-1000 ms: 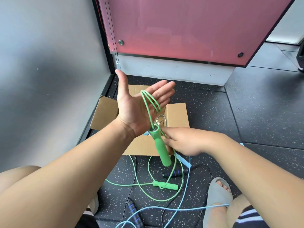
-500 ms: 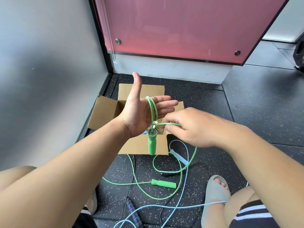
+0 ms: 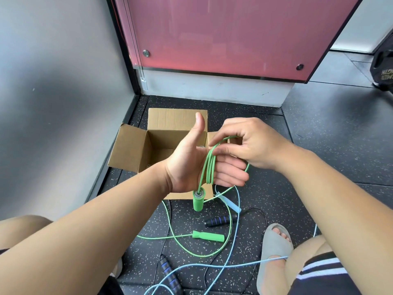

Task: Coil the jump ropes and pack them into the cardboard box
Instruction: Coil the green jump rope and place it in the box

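Our left hand (image 3: pixel 191 167), fingers straight and thumb up, carries loops of the green jump rope (image 3: pixel 209 165) over the cardboard box (image 3: pixel 131 145); our right hand (image 3: pixel 253 143) pinches the top loop.

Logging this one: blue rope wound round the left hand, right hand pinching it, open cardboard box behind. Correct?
Not blue. The head view shows the green rope wound round the left hand; the blue rope lies on the floor. The right hand does pinch it, with the open cardboard box behind.
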